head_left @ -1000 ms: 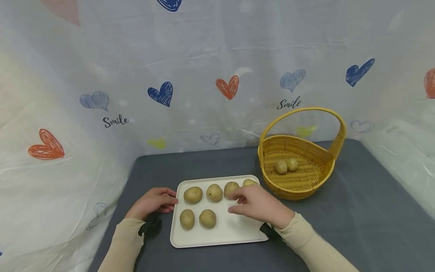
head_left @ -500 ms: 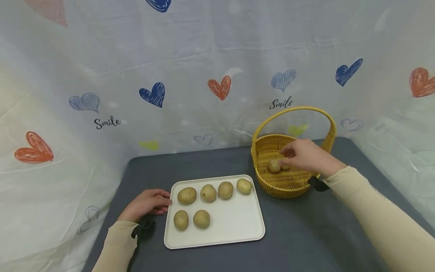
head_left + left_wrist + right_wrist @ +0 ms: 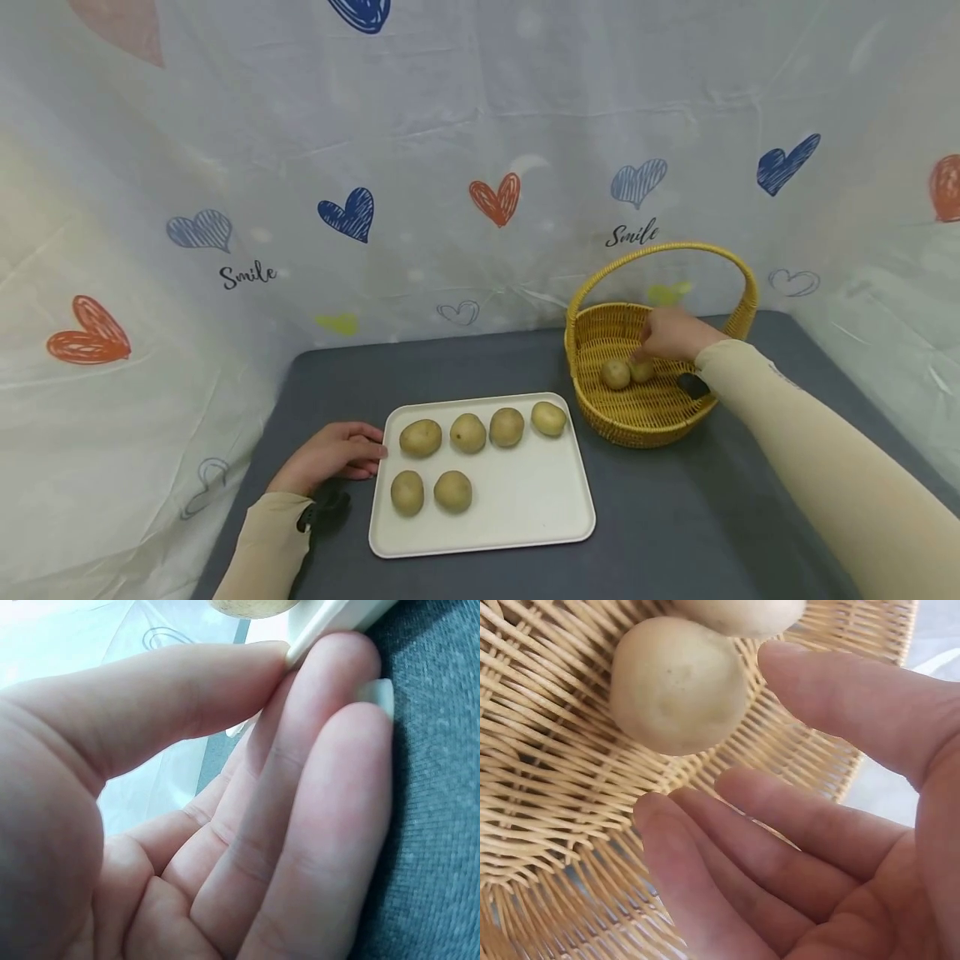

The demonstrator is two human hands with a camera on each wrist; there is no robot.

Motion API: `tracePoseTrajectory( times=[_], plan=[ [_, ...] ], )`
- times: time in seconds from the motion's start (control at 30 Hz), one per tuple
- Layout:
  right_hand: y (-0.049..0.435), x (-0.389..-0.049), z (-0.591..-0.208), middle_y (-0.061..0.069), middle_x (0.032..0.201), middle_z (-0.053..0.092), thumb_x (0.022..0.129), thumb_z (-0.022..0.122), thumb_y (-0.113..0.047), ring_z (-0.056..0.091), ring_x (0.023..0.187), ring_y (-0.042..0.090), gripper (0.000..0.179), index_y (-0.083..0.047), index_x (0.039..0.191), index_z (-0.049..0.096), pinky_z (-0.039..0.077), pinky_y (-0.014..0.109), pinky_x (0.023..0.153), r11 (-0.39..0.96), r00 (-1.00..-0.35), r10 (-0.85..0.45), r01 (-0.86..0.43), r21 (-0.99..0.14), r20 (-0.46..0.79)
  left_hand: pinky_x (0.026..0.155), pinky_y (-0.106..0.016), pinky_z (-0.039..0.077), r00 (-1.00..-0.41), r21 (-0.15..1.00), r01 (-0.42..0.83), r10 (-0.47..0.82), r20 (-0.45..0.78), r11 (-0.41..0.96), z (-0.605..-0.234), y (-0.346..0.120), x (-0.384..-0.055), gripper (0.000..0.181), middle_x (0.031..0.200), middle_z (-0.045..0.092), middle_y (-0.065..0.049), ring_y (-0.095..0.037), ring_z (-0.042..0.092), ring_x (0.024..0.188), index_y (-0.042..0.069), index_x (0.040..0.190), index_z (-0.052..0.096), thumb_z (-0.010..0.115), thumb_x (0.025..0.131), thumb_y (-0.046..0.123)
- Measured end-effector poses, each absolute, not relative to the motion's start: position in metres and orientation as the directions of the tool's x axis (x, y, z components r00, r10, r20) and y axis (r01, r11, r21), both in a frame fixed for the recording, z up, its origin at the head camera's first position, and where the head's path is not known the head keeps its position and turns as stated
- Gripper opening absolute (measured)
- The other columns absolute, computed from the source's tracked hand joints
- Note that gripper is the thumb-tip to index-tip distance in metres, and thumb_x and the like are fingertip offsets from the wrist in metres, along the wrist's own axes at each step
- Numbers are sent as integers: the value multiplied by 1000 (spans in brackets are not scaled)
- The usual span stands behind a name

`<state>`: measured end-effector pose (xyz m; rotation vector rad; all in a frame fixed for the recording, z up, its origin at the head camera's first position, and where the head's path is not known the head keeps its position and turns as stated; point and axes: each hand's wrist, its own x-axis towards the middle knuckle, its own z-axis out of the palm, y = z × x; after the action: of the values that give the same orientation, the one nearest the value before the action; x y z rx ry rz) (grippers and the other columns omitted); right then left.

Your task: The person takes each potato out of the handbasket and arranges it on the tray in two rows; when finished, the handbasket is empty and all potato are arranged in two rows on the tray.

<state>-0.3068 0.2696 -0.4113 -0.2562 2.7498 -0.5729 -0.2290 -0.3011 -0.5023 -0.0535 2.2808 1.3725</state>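
My left hand (image 3: 333, 457) pinches the left rim of a white tray (image 3: 532, 504) between thumb and fingertips; the left wrist view shows the rim (image 3: 319, 630) at the thumb's tip. Several potatoes (image 3: 421, 438) lie on the tray, in a back row and a shorter front row. My right hand (image 3: 675, 335) is inside a yellow wicker basket (image 3: 637, 435), over two potatoes sitting side by side. In the right wrist view its fingers are spread around the nearer potato (image 3: 679, 686), with gaps on both sides. The other potato (image 3: 742, 611) is partly cut off by the frame.
The basket's tall arched handle (image 3: 660, 247) rises around the right forearm's reach. A dark grey cloth (image 3: 465, 362) covers the table. Behind it hangs a pale curtain (image 3: 420, 108) printed with hearts. Each wrist carries a small black device (image 3: 693, 385).
My right hand has gone from over the tray to the basket, reaching lower toward the potatoes there. The left hand has stayed at the tray's rim. The head view shifted slightly.
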Motion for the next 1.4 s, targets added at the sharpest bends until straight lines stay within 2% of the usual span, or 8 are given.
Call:
tracePoseTrajectory(
  times=[0.13, 0.23, 0.43, 0.5, 0.57, 0.7, 1.2, 1.4],
  plan=[
    [272, -313, -419, -8, 57, 28, 94, 82, -29, 23, 54, 9, 51, -22, 59, 46, 27, 27, 53, 899, -921, -229, -76, -432, -314, 78, -30, 66, -885, 825, -269, 209, -415, 497, -504, -301, -230, 53, 99, 81, -3, -15, 77, 86, -2, 137, 66, 82, 97, 28],
    [274, -317, -425, -8, 57, 42, 94, 81, -26, 33, 55, 10, 39, -19, 62, 60, 35, 27, 54, 897, -910, -243, -79, -435, -335, 78, -31, 66, -885, 825, -267, 212, -414, 497, -504, -301, -231, 53, 99, 80, -3, -15, 77, 86, -2, 137, 66, 82, 97, 29],
    [280, -322, -429, -5, 64, 51, 86, 81, -15, 38, 61, 12, 26, -15, 67, 63, 41, 30, 58, 885, -889, -264, -69, -461, -374, 77, -31, 66, -887, 819, -271, 200, -417, 505, -504, -301, -231, 52, 98, 80, -3, -15, 77, 86, -2, 136, 66, 82, 98, 29],
    [282, -321, -428, 4, 77, 68, 85, 84, -15, 57, 68, 15, 14, -7, 79, 74, 54, 34, 64, 886, -888, -267, -73, -459, -375, 77, -31, 66, -887, 818, -271, 198, -417, 507, -504, -300, -231, 52, 98, 80, -3, -15, 77, 86, -1, 136, 66, 82, 98, 29],
    [283, -320, -427, 18, 105, 79, 85, 87, -19, 74, 91, 28, 29, 1, 106, 81, 65, 44, 79, 890, -888, -264, -74, -449, -377, 77, -31, 66, -888, 818, -270, 198, -415, 508, -504, -300, -231, 51, 98, 80, -3, -15, 77, 85, -2, 136, 66, 82, 98, 29],
    [283, -314, -424, 31, 138, 69, 87, 87, -21, 71, 121, 47, 56, 8, 132, 72, 63, 56, 96, 891, -888, -275, -92, -444, -368, 77, -30, 66, -888, 818, -268, 200, -415, 509, -504, -300, -231, 51, 97, 80, -2, -15, 77, 85, -2, 136, 66, 81, 98, 29],
    [274, -263, -397, 11, 113, 81, 91, 88, -27, 75, 103, 31, 43, -1, 124, 79, 61, 56, 92, 852, -946, -323, -283, -440, -15, 78, -30, 66, -894, 827, -251, 208, -397, 503, -501, -299, -230, 50, 99, 80, -4, -15, 77, 87, -1, 136, 68, 81, 99, 29],
    [246, -225, -397, 5, 112, 82, 92, 88, -33, 77, 102, 23, 45, -8, 129, 78, 63, 50, 89, 807, -965, -259, -236, -542, 35, 76, -29, 66, -896, 824, -258, 194, -399, 504, -501, -299, -229, 47, 97, 79, -5, -14, 76, 84, -1, 134, 69, 81, 98, 27]
  ],
)
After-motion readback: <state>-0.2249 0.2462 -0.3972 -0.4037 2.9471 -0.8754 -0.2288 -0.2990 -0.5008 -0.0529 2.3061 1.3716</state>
